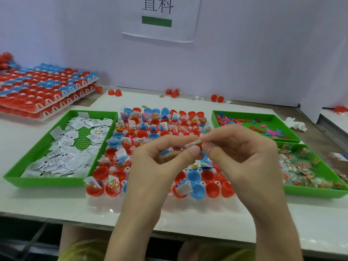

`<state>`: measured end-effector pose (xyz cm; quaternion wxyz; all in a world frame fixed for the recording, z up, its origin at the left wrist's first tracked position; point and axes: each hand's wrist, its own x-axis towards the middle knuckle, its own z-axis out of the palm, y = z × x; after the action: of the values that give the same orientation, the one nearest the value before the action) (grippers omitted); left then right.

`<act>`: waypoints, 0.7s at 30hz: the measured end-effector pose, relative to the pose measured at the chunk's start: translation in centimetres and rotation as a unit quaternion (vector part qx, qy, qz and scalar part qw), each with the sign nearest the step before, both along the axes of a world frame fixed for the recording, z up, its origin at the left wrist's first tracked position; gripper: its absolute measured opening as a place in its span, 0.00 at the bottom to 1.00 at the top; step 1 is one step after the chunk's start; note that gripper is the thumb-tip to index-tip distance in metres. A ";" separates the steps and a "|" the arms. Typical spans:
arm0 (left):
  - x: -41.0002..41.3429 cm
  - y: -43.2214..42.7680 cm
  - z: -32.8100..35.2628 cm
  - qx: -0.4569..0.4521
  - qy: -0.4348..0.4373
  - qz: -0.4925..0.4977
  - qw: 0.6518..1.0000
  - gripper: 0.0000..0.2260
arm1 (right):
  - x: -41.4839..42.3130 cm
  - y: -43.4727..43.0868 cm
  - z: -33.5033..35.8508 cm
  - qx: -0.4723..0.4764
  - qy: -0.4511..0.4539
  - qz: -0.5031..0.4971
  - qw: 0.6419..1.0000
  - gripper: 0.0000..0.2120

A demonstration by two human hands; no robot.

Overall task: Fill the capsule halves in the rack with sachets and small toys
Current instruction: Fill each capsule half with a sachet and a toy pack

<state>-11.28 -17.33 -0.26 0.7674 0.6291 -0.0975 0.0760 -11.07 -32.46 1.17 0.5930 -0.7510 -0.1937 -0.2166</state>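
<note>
both hands are up over the middle of the rack (101,201); the left hand (160,162) pinches one end of a small white sachet (193,143) with thumb and first finger, and the right hand (243,147) pinches the other end; i think they hold it this way to fold it small so it fits in a cup; it is in the air, not in any cup yet.

the capsule halves (143,133) sit open side up, so things can drop right in; many at 12 and 9 o'clock already have a sachet or toy poking out; the empty halves (208,176) are mostly at 5 o'clock, close to the person, so that looks like the next spot.

the sachet tray (43,182) is at 9 o'clock, just beside the rack, handy for the left hand; the flat toy tray (244,113) is at 2 o'clock and the wrapped toy tray (310,193) at 3 o'clock, handy for the right hand; each tray has a low wall to lift over.

room is tight side to side; the open room is up above the rack; bits stick up from the full cups and a finger could knock them; the table edge (56,213) is near at 6 o'clock; spare racks (47,87) are stacked far off at 10 o'clock.
</note>
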 end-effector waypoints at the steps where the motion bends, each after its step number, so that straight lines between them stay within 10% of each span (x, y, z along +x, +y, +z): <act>1: 0.0 -0.1 0.0 0.006 -0.016 0.018 1.000 0.10 | 0.0 0.1 0.0 -0.004 -0.002 -0.007 1.000 0.11; 8: 0.2 0.7 -0.5 0.129 -0.074 0.058 0.987 0.05 | 0.3 -0.4 -0.3 -0.005 0.046 0.043 0.998 0.13; 14: 0.6 0.6 -2.0 0.484 -0.054 0.100 0.868 0.22 | 0.9 -1.9 -1.4 -0.171 0.094 -0.038 0.980 0.13; 21: 1.2 -0.6 -3.6 0.544 -0.041 0.043 0.837 0.28 | 1.3 -1.8 -2.3 -0.254 0.171 -0.008 0.952 0.16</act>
<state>-10.06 -17.92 -3.89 0.2932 0.9450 -0.1274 0.0692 -9.72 -34.29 -1.08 0.4055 -0.9039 -0.1322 -0.0335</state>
